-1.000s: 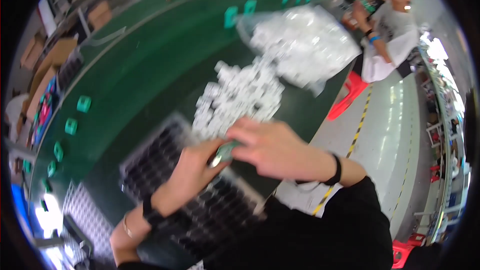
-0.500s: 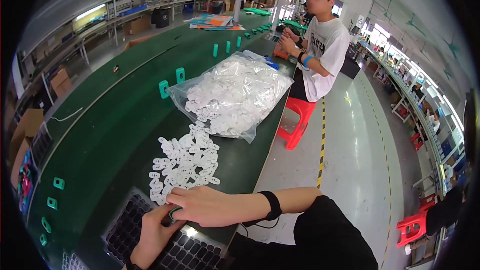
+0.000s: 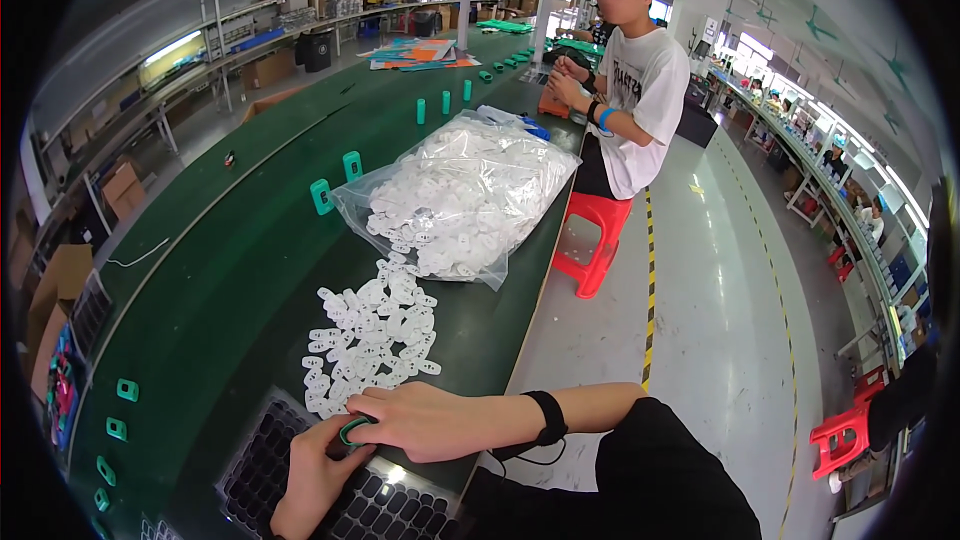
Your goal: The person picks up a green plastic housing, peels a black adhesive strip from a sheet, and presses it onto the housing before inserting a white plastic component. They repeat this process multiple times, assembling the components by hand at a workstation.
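Note:
A small green plastic casing (image 3: 351,429) is held between both hands low in the view. My left hand (image 3: 315,478) pinches it from the near left, thumb and fingers closed on its edge. From the right, my right hand (image 3: 422,421) reaches over, its fingers bent onto the casing's top and covering most of it. Just beyond the hands lies a loose pile of small white oval plastic pieces (image 3: 375,325) with holes. Underneath are clear sheets of black oval stickers (image 3: 262,460), partly hidden by my left hand and wrist.
A large clear bag (image 3: 470,195) of white pieces rests beyond the pile. Green casings stand beside it (image 3: 321,197) and along the table's left side (image 3: 117,429). A co-worker (image 3: 640,90) sits on a red stool (image 3: 590,250) at the table's right edge, hands together.
The whole view has shifted slightly, with the nearby table things appearing a little lower and to the right. Both hands keep hold of the green casing, which shows a bit more between the fingers.

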Tool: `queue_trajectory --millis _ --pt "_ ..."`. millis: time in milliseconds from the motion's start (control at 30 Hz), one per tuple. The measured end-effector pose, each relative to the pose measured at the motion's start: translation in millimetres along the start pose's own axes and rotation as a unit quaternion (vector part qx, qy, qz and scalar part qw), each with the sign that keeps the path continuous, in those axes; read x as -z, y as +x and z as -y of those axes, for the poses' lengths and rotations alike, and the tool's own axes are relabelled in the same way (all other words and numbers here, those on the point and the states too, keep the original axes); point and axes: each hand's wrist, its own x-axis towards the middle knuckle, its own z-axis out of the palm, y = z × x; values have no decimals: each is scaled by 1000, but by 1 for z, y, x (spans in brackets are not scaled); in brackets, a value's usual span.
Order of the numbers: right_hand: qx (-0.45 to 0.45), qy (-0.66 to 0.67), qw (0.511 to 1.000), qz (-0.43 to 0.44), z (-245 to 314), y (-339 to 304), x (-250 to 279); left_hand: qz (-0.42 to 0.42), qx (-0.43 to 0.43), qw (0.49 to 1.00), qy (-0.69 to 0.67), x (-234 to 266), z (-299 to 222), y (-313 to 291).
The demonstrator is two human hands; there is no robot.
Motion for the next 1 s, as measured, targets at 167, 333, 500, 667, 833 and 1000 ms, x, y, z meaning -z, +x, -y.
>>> queue_trajectory --millis 167,333,500,667,833,1000 --pt "-6 6 1000 0 0 0 -1 -1 0 1000 -3 -1 2 1" --pt "-14 14 1000 -4 1 0 -3 -38 -45 998 -1 -5 13 0" --pt "-17 10 1000 -1 1 0 -4 -39 -50 998 5 -6 10 1" --pt "-18 8 1000 14 4 -2 0 -48 -58 997 -4 -7 12 0" --pt "-9 -10 1000 19 2 -1 -2 -10 -13 999 28 0 -3 0" --pt "-15 -3 1000 10 2 -1 -3 -14 -13 1000 18 -1 1 0"
